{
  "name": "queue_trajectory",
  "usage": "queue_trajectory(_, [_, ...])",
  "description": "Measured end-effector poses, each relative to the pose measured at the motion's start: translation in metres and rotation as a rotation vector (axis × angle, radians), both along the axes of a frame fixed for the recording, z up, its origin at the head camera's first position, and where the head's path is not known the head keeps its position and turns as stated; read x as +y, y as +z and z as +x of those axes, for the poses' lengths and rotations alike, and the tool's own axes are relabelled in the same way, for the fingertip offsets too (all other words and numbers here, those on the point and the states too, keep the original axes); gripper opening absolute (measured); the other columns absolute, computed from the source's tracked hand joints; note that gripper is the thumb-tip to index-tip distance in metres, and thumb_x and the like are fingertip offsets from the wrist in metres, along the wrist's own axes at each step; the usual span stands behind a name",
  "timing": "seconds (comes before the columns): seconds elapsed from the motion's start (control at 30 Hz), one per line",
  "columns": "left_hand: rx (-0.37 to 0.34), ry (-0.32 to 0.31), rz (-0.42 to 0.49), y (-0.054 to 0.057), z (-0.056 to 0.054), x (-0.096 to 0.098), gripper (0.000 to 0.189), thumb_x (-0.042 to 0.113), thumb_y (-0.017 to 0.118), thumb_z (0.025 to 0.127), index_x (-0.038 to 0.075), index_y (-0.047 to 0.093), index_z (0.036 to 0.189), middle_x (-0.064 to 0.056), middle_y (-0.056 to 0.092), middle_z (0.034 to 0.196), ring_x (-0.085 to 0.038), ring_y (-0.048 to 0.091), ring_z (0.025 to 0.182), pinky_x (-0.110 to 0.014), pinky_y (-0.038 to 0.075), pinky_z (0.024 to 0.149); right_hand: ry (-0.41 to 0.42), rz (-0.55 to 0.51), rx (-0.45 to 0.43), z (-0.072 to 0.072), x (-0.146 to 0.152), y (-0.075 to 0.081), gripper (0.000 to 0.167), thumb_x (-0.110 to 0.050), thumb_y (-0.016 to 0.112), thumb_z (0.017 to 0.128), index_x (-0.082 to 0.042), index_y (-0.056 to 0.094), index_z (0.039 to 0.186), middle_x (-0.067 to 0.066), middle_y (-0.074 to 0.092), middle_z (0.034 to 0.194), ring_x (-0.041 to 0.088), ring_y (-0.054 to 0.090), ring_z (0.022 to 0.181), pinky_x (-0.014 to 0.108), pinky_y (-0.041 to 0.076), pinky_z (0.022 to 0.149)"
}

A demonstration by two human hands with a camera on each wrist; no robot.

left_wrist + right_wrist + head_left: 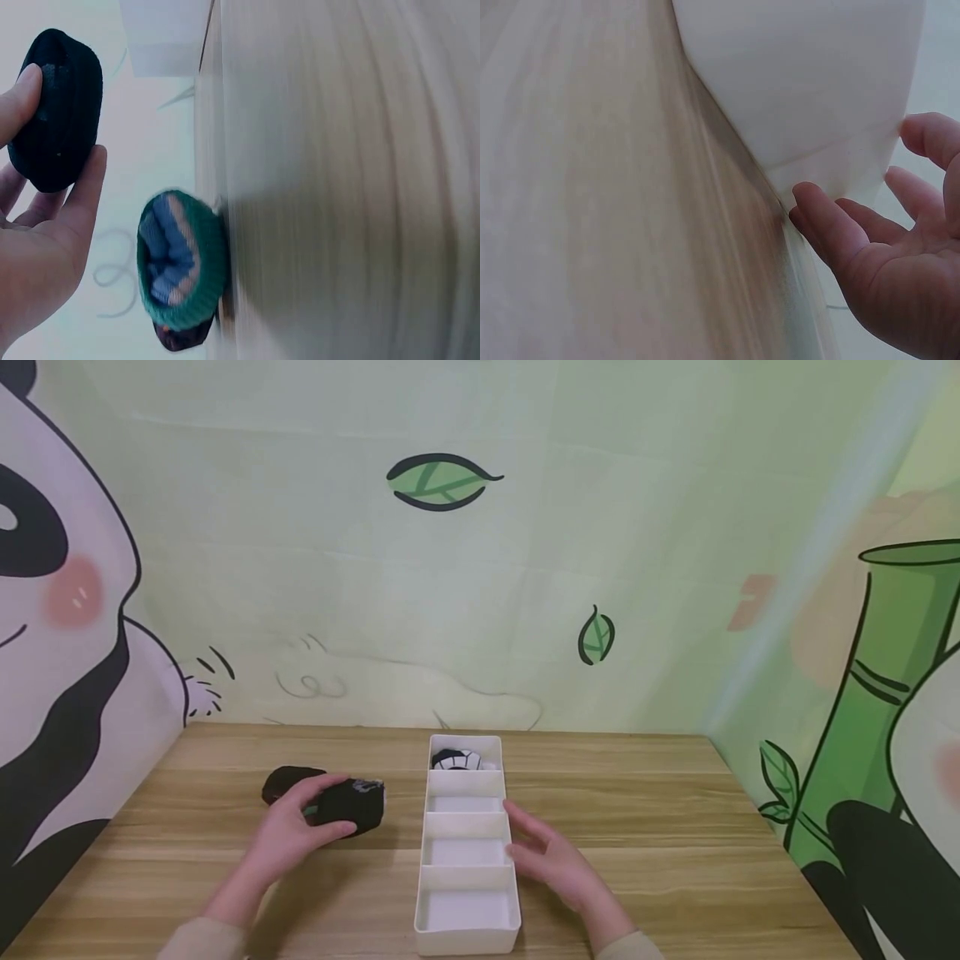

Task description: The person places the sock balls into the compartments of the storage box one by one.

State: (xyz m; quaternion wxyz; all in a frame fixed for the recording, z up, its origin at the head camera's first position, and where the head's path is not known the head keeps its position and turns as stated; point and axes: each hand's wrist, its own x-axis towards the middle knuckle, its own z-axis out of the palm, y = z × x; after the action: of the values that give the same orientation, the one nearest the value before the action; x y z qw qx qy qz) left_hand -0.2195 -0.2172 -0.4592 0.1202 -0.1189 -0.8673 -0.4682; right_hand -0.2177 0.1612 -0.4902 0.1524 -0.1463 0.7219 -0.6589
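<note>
My left hand [288, 831] pinches a black rolled-up sock [352, 807] between thumb and fingers, raised above the table left of the white box. In the left wrist view, a green rolled sock [206, 262] with blue and pink inside lies on the table, apart from that hand. A dark bundle [288, 779] shows just behind the left fingers. The long white divided box [467, 942] stands in the middle, with a black-and-white rolled bundle [459, 760] in its farthest compartment. My right hand [558, 864] touches the box's right wall with loosely bent fingertips.
The wood-grain table [637, 827] ends at a printed cloth backdrop [337, 568] with pandas, leaves and bamboo. Dividers cross the box, and its nearer compartments show bare bottoms.
</note>
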Motion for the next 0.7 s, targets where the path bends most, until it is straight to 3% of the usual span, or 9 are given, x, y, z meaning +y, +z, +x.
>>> queue_trajectory(0.23, [0.001, 0.016, 0.027, -0.003, -0.005, 0.015, 0.064, 0.018, 0.089, 0.073, 0.007, 0.063, 0.130, -0.015, 0.061, 0.126, -0.028, 0.055, 0.115, -0.047, 0.047, 0.093, 0.005, -0.004, 0.007, -0.001, 0.001, -0.002, 0.067, -0.009, 0.065, 0.096, -0.008, 0.033, 0.155, 0.018, 0.025, 0.160, 0.042, 0.039, 0.137, 0.039, 0.045, 0.102])
queue_trajectory(0.5, [-0.058, -0.013, 0.124, 0.003, -0.010, 0.031, 0.066, 0.016, 0.088, 0.075, 0.006, 0.060, 0.134, -0.018, 0.057, 0.132, -0.032, 0.054, 0.119, -0.046, 0.050, 0.094, 0.005, -0.008, 0.013, -0.002, 0.002, -0.004, 0.067, -0.008, 0.065, 0.095, -0.009, 0.034, 0.154, 0.018, 0.025, 0.159, 0.042, 0.037, 0.137, 0.039, 0.044, 0.102])
queue_trajectory(0.7, [-0.059, -0.026, 0.118, 0.007, -0.014, 0.043, 0.066, 0.017, 0.088, 0.075, 0.008, 0.061, 0.134, -0.018, 0.056, 0.136, -0.034, 0.051, 0.123, -0.049, 0.050, 0.095, 0.000, 0.002, 0.018, -0.001, 0.001, -0.002, 0.067, -0.009, 0.066, 0.095, -0.011, 0.035, 0.154, 0.017, 0.025, 0.159, 0.042, 0.038, 0.137, 0.040, 0.044, 0.103])
